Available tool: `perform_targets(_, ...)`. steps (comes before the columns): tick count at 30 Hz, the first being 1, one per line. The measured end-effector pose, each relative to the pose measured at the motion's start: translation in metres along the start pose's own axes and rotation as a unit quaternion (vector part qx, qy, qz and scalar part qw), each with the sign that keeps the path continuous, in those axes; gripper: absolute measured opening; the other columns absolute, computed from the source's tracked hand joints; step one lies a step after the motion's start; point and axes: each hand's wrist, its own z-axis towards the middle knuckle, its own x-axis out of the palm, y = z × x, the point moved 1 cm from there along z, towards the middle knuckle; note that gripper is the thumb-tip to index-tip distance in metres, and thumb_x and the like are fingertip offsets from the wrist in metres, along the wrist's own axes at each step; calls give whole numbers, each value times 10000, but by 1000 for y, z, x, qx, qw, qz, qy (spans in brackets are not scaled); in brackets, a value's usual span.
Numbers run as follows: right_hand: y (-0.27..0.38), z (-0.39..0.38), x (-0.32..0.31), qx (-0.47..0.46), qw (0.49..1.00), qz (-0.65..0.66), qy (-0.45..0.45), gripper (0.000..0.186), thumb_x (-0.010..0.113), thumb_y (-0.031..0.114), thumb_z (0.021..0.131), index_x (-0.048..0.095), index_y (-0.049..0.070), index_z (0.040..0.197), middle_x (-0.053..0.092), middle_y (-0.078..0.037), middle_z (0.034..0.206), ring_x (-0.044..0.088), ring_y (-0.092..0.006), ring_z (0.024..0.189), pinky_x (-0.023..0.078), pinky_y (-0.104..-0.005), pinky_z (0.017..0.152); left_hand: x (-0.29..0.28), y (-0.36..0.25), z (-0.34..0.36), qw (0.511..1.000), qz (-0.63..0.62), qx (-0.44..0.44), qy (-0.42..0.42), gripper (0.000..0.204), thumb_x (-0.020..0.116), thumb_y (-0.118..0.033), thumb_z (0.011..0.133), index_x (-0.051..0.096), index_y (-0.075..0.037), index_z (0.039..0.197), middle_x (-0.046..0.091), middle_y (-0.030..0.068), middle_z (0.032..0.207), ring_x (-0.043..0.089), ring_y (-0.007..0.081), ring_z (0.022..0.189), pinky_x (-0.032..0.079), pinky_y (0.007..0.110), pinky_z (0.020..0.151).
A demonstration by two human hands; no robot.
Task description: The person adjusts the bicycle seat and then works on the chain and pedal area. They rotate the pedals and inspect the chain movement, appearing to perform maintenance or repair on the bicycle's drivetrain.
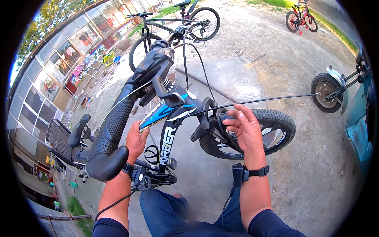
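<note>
A bicycle stands in front of me, with a blue, black and white frame [169, 136], a black textured handlebar grip [115, 120] and a brake lever [167, 89]. My left hand [137, 138] is beside the frame's blue tube, thumb and fingertips pinched on something small; thin wire shows close by. My right hand [244, 128] is raised near the front wheel [276, 132], its fingers loosely curled and apart. Behind its fingertips passes a long black cable [272, 99], stretching from the frame toward the right. Whether the fingers touch it I cannot tell.
Another bicycle [203, 23] stands beyond, and a small red-black bicycle [302, 17] is at the far right. A teal vehicle [357, 130] with a small wheel [325, 93] stands on the right. At left are a dark mesh chair [63, 140] and a windowed building [47, 79].
</note>
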Motion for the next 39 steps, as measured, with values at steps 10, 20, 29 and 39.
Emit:
perform_targets(10,-2,0,0,11,1000,-5,8,312,611,227,939,592,54,1198,672,-103,1041,696,-213,837,529,-280,683,-1,2,-1,1000,-3,-1,4,354,620,-202,910,498,-23,1190,575,201,1019,571,382,947,451,420,821)
perform_targets(20,1,-4,17,19,998,-44,42,280,582,195,950,605,6,1156,672,-100,1028,684,-199,876,521,-267,711,-2,-3,-2,1000,-14,-8,-4,339,607,-223,919,505,-37,1183,577,199,1002,578,379,918,454,421,812)
perform_targets(29,21,16,98,-185,961,-197,64,248,602,123,933,635,-7,1142,667,-90,1052,636,-159,985,506,-281,823,-2,13,-9,1000,26,-10,-11,355,613,-137,893,475,-26,1200,579,199,1059,578,383,988,456,412,842)
perform_targets(39,18,70,142,-222,934,-274,56,241,619,175,912,650,-12,1061,690,-99,868,633,-145,768,498,-282,702,-23,-55,3,998,-65,-5,6,353,614,-146,895,479,-20,1197,581,207,1055,574,387,994,450,417,849)
